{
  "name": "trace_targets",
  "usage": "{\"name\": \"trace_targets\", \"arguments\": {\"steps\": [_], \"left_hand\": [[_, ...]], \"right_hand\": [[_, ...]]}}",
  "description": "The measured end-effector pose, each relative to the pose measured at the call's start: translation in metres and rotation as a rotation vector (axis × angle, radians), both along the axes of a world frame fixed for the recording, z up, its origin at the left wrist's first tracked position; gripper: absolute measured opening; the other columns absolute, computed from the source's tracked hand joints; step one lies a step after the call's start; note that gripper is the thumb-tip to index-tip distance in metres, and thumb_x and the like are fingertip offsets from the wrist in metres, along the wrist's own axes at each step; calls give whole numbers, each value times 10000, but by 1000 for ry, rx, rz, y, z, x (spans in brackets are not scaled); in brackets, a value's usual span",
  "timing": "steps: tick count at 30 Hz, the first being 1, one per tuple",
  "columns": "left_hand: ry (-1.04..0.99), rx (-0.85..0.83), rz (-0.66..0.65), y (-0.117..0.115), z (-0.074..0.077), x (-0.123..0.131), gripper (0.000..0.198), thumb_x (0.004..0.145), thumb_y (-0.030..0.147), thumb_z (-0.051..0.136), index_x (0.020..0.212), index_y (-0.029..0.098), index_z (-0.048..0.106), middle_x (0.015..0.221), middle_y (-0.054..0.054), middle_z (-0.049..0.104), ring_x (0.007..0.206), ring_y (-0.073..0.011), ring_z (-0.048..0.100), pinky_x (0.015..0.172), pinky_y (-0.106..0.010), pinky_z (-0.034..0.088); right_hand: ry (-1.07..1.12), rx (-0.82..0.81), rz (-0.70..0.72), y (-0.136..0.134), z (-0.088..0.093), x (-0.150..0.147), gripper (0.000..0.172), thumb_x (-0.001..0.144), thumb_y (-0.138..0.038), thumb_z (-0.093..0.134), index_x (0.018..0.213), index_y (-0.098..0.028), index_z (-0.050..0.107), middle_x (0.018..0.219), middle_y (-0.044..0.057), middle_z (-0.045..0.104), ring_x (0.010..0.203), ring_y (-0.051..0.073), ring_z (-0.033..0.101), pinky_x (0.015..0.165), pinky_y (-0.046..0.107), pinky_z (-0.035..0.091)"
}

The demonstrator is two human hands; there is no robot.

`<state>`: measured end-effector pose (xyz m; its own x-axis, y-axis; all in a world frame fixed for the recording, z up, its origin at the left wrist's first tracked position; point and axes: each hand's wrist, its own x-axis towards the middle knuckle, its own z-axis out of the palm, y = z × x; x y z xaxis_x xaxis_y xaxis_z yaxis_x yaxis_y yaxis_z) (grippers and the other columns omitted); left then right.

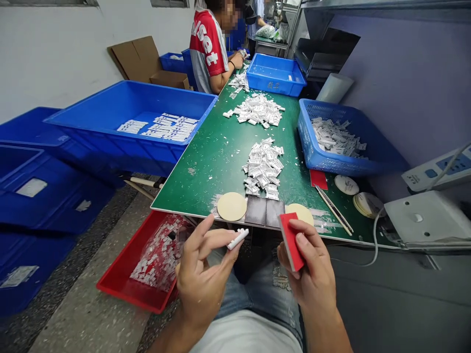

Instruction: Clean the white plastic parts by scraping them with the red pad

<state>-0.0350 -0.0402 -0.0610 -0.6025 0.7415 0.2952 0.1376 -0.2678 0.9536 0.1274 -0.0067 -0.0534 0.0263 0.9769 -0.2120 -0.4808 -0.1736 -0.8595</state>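
At seven o'clock of the view, the left hand [200,284] has its grip closed on a small white piece [238,239] — and at five o'clock the right hand [314,277] is holding firmly a red-faced pad [290,240]. Beyond both, on the green tabletop [206,152], a pile of similar white pieces [262,169] lies near the clock's centre, with a blue basket [331,165] at two o'clock.

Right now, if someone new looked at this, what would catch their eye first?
Probably the red-faced pad in the right hand, held up by the green table's near edge. Next, the small white piece pinched in the left hand, and the heap of white parts on the table ahead. The red bin below the table's left corner also stands out.
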Motion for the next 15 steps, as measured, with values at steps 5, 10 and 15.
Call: {"name": "trace_targets", "arguments": {"steps": [5,10,15], "left_hand": [[-161,17,24,-7,4,16,653,773,186,933,1318,296,591,855,36,831,920,-217,786,981,-387,608],[-145,1,64,-9,9,19,638,741,126,941,1263,303,619,840,41,822,921,-215,783,918,-359,621],[-114,64,104,-10,12,14,631,713,78,947,1202,301,618,821,67,827,859,-181,788,922,-340,609]], "right_hand": [[-146,283,473,10,14,2,309,861,-552,842,950,-259,888,708,27,762,488,113,580,514,250,508],[-493,374,217,40,12,2,370,961,-488,744,1241,-263,835,1078,75,857,858,240,784,697,326,632],[-698,466,215,44,5,-3,356,984,-416,712,1267,-229,820,1140,85,862,945,262,811,797,355,651]]}}
